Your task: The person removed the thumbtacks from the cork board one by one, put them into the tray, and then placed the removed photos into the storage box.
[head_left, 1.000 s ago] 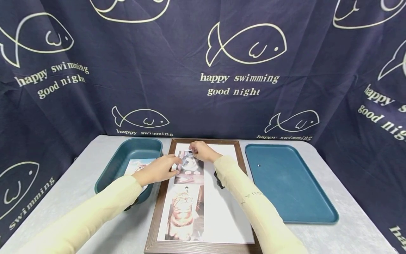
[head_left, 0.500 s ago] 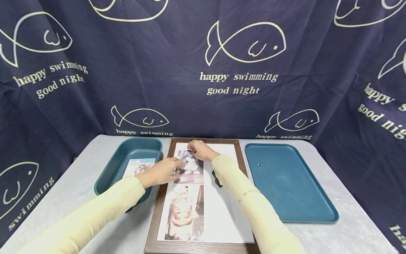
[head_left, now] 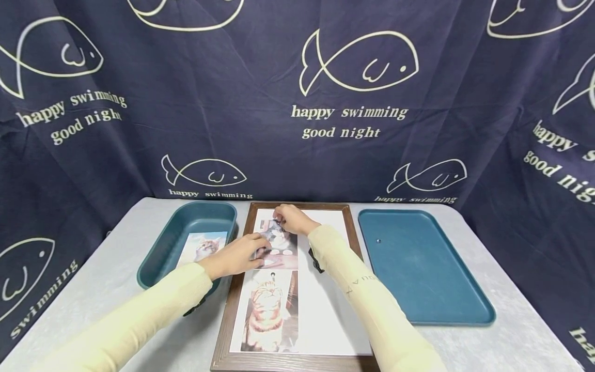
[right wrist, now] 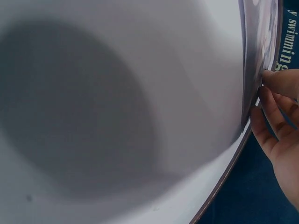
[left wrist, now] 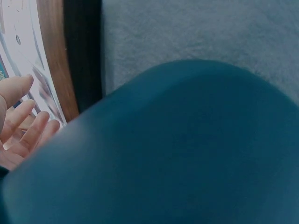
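Head view: the left hand (head_left: 239, 254), fingers loosely spread, is resting on the upper cat picture (head_left: 283, 253) inside the brown frame (head_left: 297, 362); the right hand (head_left: 296, 219) is working at its top, grip unclear; light pressure should be keeping it flat.

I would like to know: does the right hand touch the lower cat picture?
Apart. The head view shows the right hand at the far end of the upper cat picture, well beyond the lower cat picture.
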